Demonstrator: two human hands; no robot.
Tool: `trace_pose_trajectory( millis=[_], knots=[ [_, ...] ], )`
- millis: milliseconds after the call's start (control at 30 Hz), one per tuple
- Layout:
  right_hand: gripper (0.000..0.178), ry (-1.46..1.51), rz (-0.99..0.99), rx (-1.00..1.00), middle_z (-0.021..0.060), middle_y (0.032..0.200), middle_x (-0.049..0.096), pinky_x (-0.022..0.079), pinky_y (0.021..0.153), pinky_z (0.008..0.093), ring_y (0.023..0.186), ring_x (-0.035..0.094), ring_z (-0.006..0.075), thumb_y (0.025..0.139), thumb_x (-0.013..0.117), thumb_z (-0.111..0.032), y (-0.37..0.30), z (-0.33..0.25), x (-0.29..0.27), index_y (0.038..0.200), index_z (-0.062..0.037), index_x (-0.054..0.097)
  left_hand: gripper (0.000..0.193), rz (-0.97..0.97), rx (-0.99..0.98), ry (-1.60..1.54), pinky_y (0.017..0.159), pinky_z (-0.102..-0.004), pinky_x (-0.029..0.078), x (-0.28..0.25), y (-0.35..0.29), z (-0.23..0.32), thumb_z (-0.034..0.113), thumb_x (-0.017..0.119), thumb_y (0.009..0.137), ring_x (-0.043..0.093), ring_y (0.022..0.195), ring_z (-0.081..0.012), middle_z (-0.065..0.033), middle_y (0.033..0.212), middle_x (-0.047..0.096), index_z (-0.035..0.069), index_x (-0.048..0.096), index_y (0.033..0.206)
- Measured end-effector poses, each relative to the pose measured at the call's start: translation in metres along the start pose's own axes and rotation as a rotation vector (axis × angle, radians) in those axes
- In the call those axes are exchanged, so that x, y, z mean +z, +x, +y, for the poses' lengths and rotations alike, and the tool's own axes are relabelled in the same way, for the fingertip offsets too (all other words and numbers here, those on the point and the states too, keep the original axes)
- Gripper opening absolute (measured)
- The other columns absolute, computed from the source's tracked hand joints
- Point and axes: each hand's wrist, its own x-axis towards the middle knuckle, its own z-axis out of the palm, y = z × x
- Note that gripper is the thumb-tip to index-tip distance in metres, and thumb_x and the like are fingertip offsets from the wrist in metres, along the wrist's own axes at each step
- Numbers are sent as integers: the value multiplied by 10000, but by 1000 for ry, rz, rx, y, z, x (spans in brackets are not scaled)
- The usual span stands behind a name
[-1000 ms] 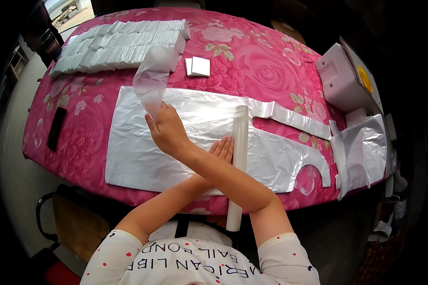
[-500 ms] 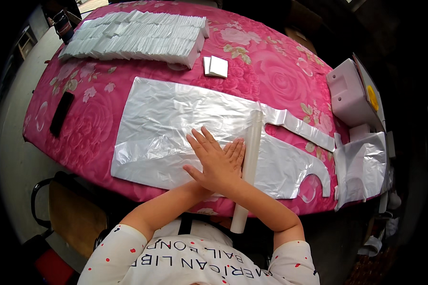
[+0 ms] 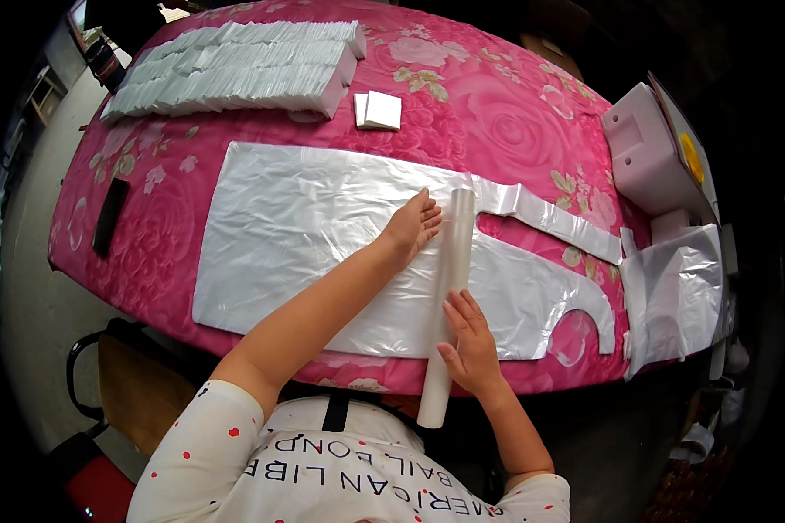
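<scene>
A large silvery-white plastic bag (image 3: 305, 253) with handle strips lies flat on the table. Across it, close to the handle end, rests a long pale tube (image 3: 452, 270), its near end sticking out past the table edge. My left hand (image 3: 414, 222) is at the tube's far part, over the bag, with fingers loosely bent toward the tube and nothing in them. Nearer to me, my right hand (image 3: 473, 344) has its fingers stretched out against the tube's right side, palm partly turned inward. Whether the left fingertips touch the tube I cannot tell.
Rows of folded white packets (image 3: 235, 74) fill the far left, with two small white squares (image 3: 379, 112) beside them. A black bar (image 3: 111, 218) lies at left. On the right are a white foam box (image 3: 641, 148) and another plastic bag (image 3: 676, 296). A chair (image 3: 144, 388) stands lower left.
My hands were crossed on the bag, right over left. They have come apart: the left went farther up along the tube, the right back toward me on its right side.
</scene>
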Motion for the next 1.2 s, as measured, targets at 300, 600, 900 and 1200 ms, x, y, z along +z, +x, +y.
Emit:
trace_pose_trajectory(
  millis=[300,600,900,1200],
  knots=[
    [500,-35,-49,-68,162,1343,406,297,1026,418,1269,345,345,844,517,-297,-7,26,-14,1263,-29,459,531,-8,-78,141,965,-312,389,-9,17,3,366,359,939,471,1149,-221,-163,1242,471,-50,361,1270],
    [558,-238,-287,-309,104,1414,322,135,1090,437,1344,197,304,864,425,-436,53,-12,25,1317,-109,419,294,54,401,502,854,-279,447,-88,-82,49,186,426,937,570,998,-160,-100,1085,592,7,508,1155],
    [399,269,-321,-656,125,1256,501,373,973,411,1190,444,320,895,446,-332,118,-104,70,1175,-64,541,249,418,548,438,810,-258,453,-222,-246,33,110,417,930,582,924,-135,-94,1042,607,-9,516,1125],
    [482,-165,-345,-617,70,1382,380,179,1086,417,1323,255,275,876,449,-359,178,-71,110,1290,-112,449,244,515,479,322,827,-257,448,-238,-314,-7,79,444,915,574,936,-135,-93,1076,591,-5,503,1135]
  ],
)
